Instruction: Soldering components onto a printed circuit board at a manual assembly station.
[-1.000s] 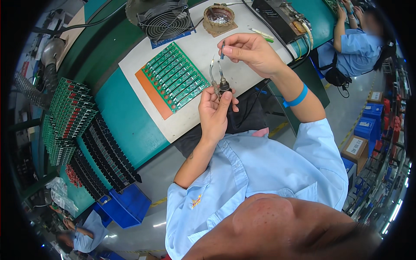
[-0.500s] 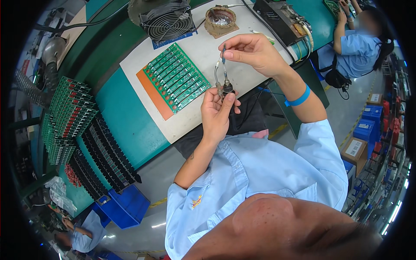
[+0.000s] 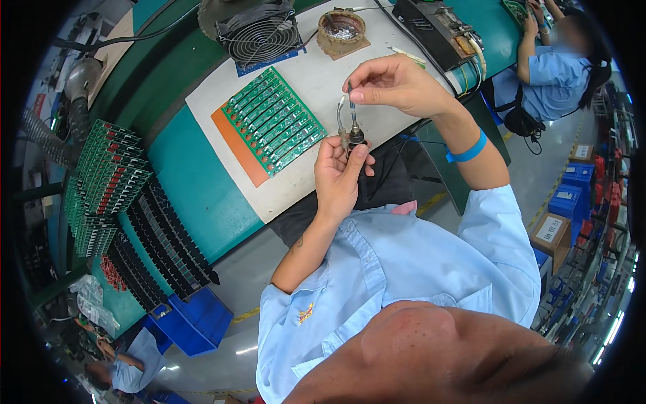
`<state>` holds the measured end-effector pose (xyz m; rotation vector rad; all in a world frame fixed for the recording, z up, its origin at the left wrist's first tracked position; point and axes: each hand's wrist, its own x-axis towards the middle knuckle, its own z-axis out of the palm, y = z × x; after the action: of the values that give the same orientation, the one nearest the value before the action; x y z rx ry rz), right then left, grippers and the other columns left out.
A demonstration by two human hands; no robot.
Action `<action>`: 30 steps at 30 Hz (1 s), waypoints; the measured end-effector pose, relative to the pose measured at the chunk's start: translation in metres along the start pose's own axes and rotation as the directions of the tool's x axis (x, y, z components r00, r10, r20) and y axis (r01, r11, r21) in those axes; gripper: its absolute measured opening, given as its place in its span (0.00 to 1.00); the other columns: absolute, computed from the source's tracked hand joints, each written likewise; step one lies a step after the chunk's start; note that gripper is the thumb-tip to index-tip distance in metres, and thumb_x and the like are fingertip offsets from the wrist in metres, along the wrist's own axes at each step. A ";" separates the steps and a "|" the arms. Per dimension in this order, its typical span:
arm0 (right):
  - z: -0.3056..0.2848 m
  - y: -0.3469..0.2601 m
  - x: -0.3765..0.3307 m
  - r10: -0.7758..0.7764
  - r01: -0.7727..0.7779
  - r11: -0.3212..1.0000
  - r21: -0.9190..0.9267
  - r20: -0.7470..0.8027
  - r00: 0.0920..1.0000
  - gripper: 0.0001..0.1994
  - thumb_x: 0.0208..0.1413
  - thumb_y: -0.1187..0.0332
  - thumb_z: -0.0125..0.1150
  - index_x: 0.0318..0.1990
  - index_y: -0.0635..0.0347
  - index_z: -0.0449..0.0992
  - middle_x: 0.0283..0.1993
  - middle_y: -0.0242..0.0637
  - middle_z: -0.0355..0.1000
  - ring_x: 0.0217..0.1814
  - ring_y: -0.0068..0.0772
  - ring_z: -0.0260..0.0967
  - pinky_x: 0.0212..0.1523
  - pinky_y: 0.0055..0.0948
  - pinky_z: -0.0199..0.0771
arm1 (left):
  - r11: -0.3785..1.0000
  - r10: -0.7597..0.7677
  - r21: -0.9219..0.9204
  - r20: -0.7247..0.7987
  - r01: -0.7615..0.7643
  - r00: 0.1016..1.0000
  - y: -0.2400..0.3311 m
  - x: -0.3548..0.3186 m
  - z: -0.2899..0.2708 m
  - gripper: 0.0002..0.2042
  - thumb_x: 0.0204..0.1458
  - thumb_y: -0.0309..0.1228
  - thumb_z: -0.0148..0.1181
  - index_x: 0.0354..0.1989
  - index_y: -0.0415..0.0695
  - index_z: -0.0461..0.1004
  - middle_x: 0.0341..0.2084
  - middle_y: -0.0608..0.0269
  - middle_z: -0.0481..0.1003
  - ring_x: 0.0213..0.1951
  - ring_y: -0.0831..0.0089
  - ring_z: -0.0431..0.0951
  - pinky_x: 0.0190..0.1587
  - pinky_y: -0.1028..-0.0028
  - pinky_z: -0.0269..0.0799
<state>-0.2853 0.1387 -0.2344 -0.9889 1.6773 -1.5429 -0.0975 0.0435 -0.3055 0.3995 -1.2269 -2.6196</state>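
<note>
My left hand [image 3: 338, 176] is closed round the dark handle of a soldering iron [image 3: 355, 132], held upright above the bench's front edge. A thin curved tube [image 3: 340, 113] runs alongside its metal shaft. At the top of the iron, the thumb and fingers of my right hand [image 3: 397, 84] pinch its slim dark end; the fingertips partly hide that end. A blue band [image 3: 467, 147] circles my right wrist. Left of my hands, a green panel of circuit boards [image 3: 276, 121] lies on an orange sheet [image 3: 240, 149], on the white bench mat [image 3: 232, 182].
A fan [image 3: 262, 40] and a round pot of shiny metal [image 3: 342, 27] stand at the back. Behind my right hand is a black box unit [image 3: 427, 27] with cables. Stacked circuit boards [image 3: 108, 182] and black strips [image 3: 168, 236] stand left. Another person [image 3: 552, 74] works at far right.
My right hand has shifted slightly down and to the right with the iron's end. My left hand and the handle have moved a little to the right; both grips remain.
</note>
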 end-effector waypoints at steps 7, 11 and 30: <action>-0.001 -0.001 -0.002 0.030 -0.024 0.997 -0.072 0.086 0.996 0.07 0.56 0.74 0.69 0.40 0.66 0.82 0.36 0.35 0.79 0.34 0.19 0.70 0.40 0.16 0.73 | 0.999 0.031 0.010 0.006 -0.031 1.000 -0.001 0.002 0.002 0.13 0.63 0.26 0.59 0.48 0.38 0.62 0.41 0.52 0.76 0.34 0.74 0.77 0.33 0.77 0.76; -0.017 -0.009 -0.013 0.037 -0.037 0.980 -0.196 -0.004 0.999 0.10 0.57 0.69 0.69 0.42 0.66 0.81 0.39 0.36 0.79 0.37 0.23 0.70 0.43 0.19 0.72 | 0.999 0.032 0.007 0.006 -0.032 0.999 0.000 0.001 0.002 0.13 0.63 0.26 0.59 0.48 0.38 0.62 0.42 0.52 0.76 0.34 0.74 0.77 0.33 0.77 0.76; -0.042 0.035 -0.037 -0.296 -0.091 0.018 -0.996 -0.092 0.951 0.19 0.64 0.59 0.57 0.58 0.57 0.73 0.54 0.38 0.68 0.49 0.40 0.68 0.47 0.30 0.69 | 0.968 -0.031 -0.244 0.071 0.048 0.997 0.001 0.004 -0.003 0.10 0.66 0.29 0.56 0.47 0.41 0.63 0.41 0.53 0.75 0.34 0.72 0.76 0.33 0.74 0.75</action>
<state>-0.3064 0.1926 -0.2658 -1.6019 3.0858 -0.1470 -0.1005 0.0398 -0.3073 0.2955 -0.9029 -2.7947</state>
